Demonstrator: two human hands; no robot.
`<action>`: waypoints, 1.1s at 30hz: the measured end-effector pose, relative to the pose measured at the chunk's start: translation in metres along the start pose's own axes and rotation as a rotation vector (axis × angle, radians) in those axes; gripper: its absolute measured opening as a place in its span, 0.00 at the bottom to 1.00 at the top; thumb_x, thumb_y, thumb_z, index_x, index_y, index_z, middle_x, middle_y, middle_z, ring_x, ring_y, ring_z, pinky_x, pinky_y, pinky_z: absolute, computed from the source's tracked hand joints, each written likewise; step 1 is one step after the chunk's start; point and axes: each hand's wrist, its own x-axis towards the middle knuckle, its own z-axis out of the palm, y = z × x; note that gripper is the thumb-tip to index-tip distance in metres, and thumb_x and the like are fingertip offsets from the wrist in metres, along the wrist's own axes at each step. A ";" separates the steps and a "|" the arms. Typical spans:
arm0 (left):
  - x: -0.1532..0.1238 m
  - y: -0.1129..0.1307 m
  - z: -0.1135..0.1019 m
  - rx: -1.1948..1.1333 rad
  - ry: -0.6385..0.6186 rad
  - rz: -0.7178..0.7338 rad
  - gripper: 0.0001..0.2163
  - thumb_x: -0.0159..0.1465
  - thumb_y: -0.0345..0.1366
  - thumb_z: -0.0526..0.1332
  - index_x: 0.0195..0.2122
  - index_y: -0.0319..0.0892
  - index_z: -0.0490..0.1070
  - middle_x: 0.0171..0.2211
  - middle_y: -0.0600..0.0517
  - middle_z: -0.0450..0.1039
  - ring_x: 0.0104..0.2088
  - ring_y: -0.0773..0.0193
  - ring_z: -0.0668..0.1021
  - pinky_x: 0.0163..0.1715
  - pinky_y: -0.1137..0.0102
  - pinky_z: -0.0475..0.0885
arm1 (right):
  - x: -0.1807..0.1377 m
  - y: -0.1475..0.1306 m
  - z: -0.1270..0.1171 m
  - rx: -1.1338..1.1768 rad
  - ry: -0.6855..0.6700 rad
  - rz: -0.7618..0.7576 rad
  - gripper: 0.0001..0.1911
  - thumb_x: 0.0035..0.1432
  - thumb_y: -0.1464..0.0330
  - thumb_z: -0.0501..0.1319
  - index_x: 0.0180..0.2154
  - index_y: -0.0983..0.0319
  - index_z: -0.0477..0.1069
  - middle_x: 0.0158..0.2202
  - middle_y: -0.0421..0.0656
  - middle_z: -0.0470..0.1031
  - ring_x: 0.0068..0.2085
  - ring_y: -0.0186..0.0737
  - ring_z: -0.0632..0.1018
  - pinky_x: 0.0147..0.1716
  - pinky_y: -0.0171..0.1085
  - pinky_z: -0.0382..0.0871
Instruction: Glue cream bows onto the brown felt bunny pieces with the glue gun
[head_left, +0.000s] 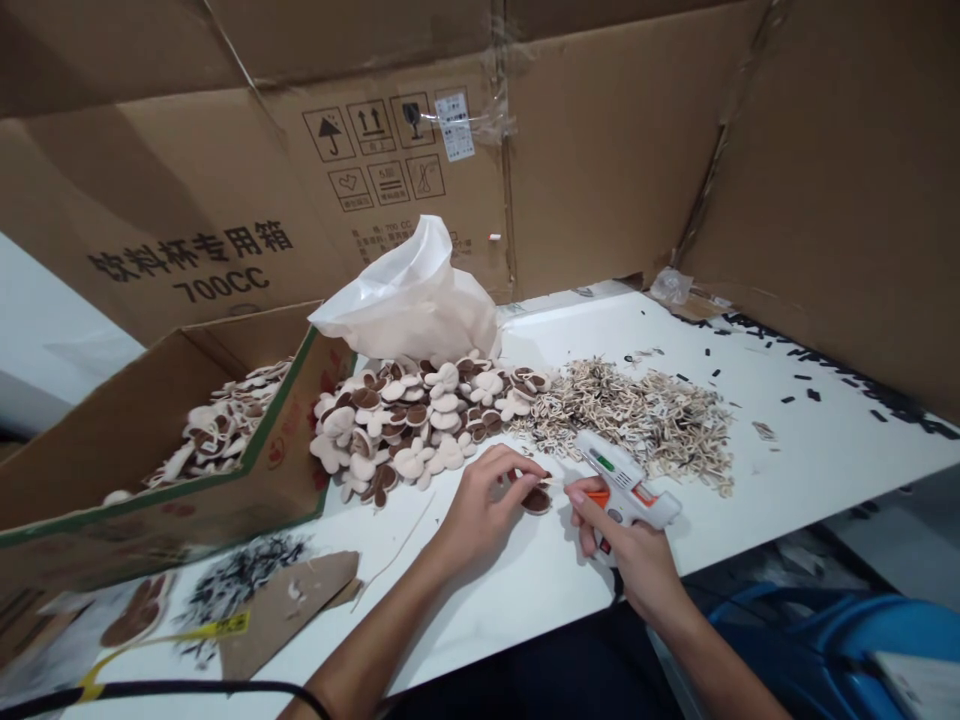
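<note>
My right hand (611, 525) is closed around a white hot glue gun (626, 480) with an orange trigger, its nozzle pointing left. Just left of that nozzle, the thumb and index finger of my left hand (487, 500) pinch a small brown felt piece (536, 500) with a pale rim, low over the white table. Part of the piece is hidden by the fingers. Behind my left hand lies a heap of cream and brown bunny-shaped felt pieces (416, 420). A pile of small pale looped strips (637, 410) spreads behind the glue gun.
A cardboard box (292, 440) of felt pieces stands at left, a white plastic bag (420, 300) behind the heap. Black bits (817, 360) lie scattered at right. Cardboard walls (600, 150) enclose the back. A cardboard scrap (289, 610) and black cable (195, 688) lie front left.
</note>
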 end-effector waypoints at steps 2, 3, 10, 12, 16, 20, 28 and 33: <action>0.001 -0.004 -0.003 0.025 -0.011 -0.007 0.09 0.71 0.39 0.60 0.40 0.45 0.80 0.38 0.48 0.77 0.38 0.59 0.76 0.41 0.65 0.70 | 0.000 -0.001 0.000 0.000 -0.005 0.012 0.22 0.56 0.47 0.68 0.32 0.60 0.77 0.19 0.39 0.72 0.19 0.36 0.69 0.22 0.36 0.63; 0.002 -0.006 -0.003 0.034 -0.019 -0.017 0.09 0.71 0.39 0.60 0.40 0.45 0.80 0.38 0.48 0.77 0.39 0.59 0.76 0.42 0.65 0.70 | 0.000 -0.001 0.000 0.000 -0.007 0.015 0.21 0.56 0.48 0.68 0.32 0.60 0.77 0.19 0.38 0.72 0.19 0.36 0.69 0.22 0.36 0.63; 0.002 -0.014 0.002 0.046 -0.047 -0.020 0.10 0.72 0.37 0.57 0.41 0.45 0.79 0.40 0.48 0.76 0.43 0.57 0.76 0.46 0.63 0.69 | 0.000 0.000 -0.002 -0.002 -0.014 0.012 0.20 0.57 0.50 0.69 0.32 0.60 0.76 0.20 0.38 0.72 0.19 0.35 0.69 0.22 0.36 0.63; 0.002 -0.015 0.003 0.055 -0.049 -0.020 0.10 0.73 0.36 0.57 0.41 0.45 0.79 0.40 0.48 0.76 0.44 0.57 0.76 0.47 0.63 0.69 | 0.001 0.001 -0.003 -0.001 -0.025 0.019 0.19 0.58 0.50 0.68 0.33 0.60 0.76 0.21 0.38 0.73 0.19 0.34 0.69 0.22 0.35 0.61; 0.003 -0.017 0.003 0.070 -0.047 -0.026 0.10 0.73 0.36 0.56 0.40 0.45 0.78 0.39 0.49 0.75 0.44 0.58 0.76 0.46 0.64 0.68 | 0.001 0.001 -0.003 0.011 -0.026 0.021 0.19 0.58 0.51 0.68 0.33 0.60 0.75 0.22 0.38 0.74 0.18 0.33 0.69 0.21 0.35 0.60; 0.003 -0.019 0.004 0.079 -0.061 -0.027 0.09 0.73 0.36 0.56 0.41 0.45 0.77 0.39 0.49 0.74 0.43 0.58 0.76 0.46 0.64 0.68 | 0.001 0.001 -0.003 0.013 -0.031 0.019 0.19 0.58 0.50 0.68 0.32 0.60 0.75 0.22 0.38 0.74 0.18 0.33 0.69 0.22 0.35 0.61; 0.004 -0.022 0.007 0.103 -0.074 -0.045 0.09 0.73 0.36 0.56 0.41 0.46 0.76 0.41 0.49 0.73 0.45 0.58 0.75 0.47 0.64 0.67 | 0.002 0.004 -0.005 0.010 -0.069 0.010 0.19 0.60 0.51 0.66 0.30 0.60 0.74 0.19 0.37 0.71 0.19 0.35 0.69 0.24 0.36 0.62; 0.003 -0.023 0.008 0.105 -0.074 -0.037 0.09 0.74 0.36 0.55 0.41 0.46 0.76 0.41 0.49 0.72 0.45 0.58 0.74 0.47 0.64 0.68 | 0.002 0.004 -0.005 0.027 -0.062 0.018 0.20 0.60 0.50 0.67 0.32 0.60 0.75 0.20 0.38 0.72 0.19 0.35 0.69 0.24 0.36 0.61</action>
